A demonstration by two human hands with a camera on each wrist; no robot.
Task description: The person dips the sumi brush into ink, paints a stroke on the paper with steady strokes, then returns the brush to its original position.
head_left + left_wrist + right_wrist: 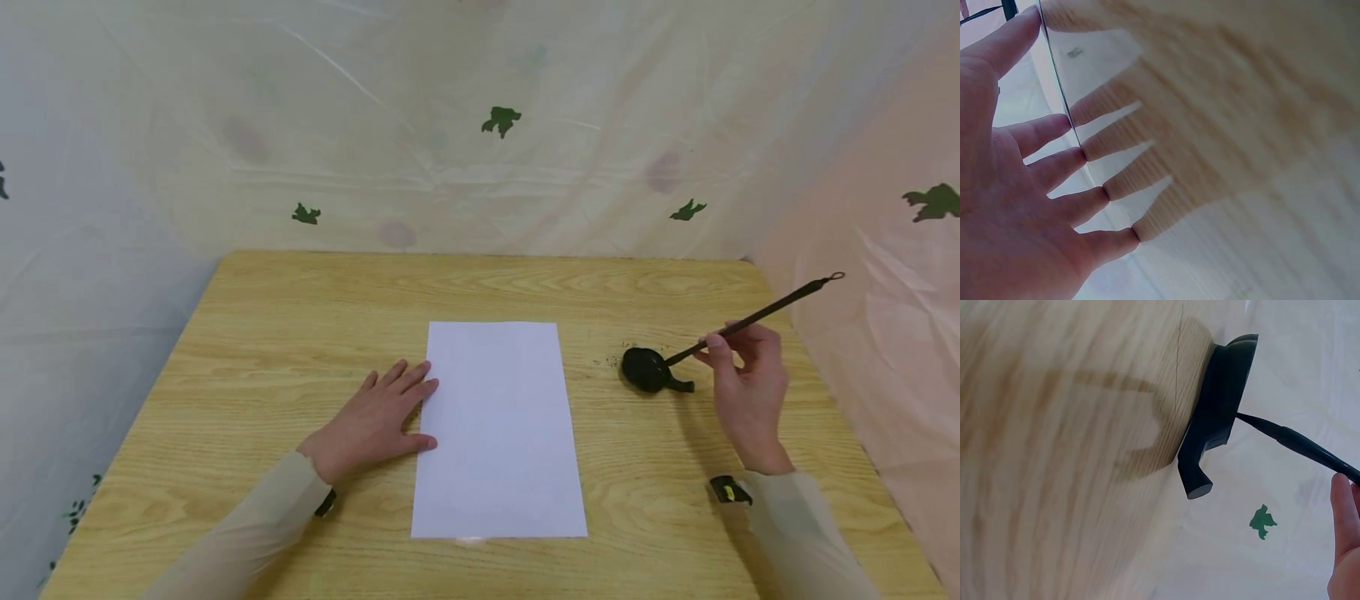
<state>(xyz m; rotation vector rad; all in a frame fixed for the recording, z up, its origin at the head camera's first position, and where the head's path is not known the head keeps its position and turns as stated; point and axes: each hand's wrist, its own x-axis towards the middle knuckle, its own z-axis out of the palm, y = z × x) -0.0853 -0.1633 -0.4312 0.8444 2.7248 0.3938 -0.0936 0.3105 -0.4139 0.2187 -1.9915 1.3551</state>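
The brush [757, 317] slants up to the right, its tip down in the black ink dish [647, 369] that sits on the table [247, 350] right of the paper [498, 429]. The right hand [744, 383] pinches the shaft between thumb and fingertips, low on the handle; the wrist view shows the tip meeting the dish's hollow [1225, 394]. The left hand [378, 421] lies flat beside the paper's left edge, fingers spread, their tips at or on that edge [1060, 81]. To load the brush well, it seems best to roll the tip gently in the ink and wipe the excess on the rim — a light grip, the dish kept from sliding — while the flat hand steadies the sheet.
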